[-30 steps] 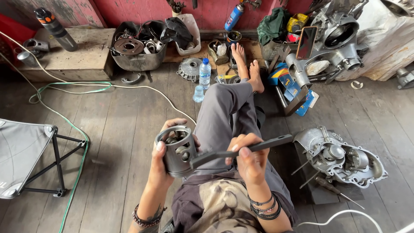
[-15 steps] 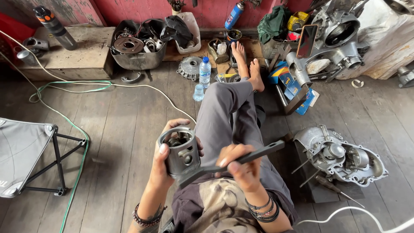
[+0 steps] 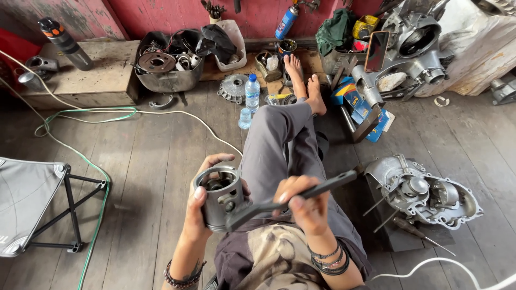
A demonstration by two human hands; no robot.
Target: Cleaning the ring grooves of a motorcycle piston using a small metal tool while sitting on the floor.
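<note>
A person seated on a plank floor is holding a single grey metal piston upright over the lap, its open skirt facing up toward the camera. The left hand is wrapping the piston from its left side, fingers curled closed around the wall and thumb lying along the near face. The right hand is closing fully around one dark flat tool bar, whose long axis is running from the piston's lower right side up and out to the right; its near end is touching the piston just beside the pin boss. The piston is thus lying to the left of the right hand's fingers, with the left hand the nearer of the two.

Outward from the lap, one engine crankcase half is lying on the floor to the right, with a screwdriver beside it. Beyond the bare feet, one clear plastic water bottle is standing on the planks near a metal basin of parts by the red wall. One folding stool is sitting at the floor's left edge, beside a green hose.
</note>
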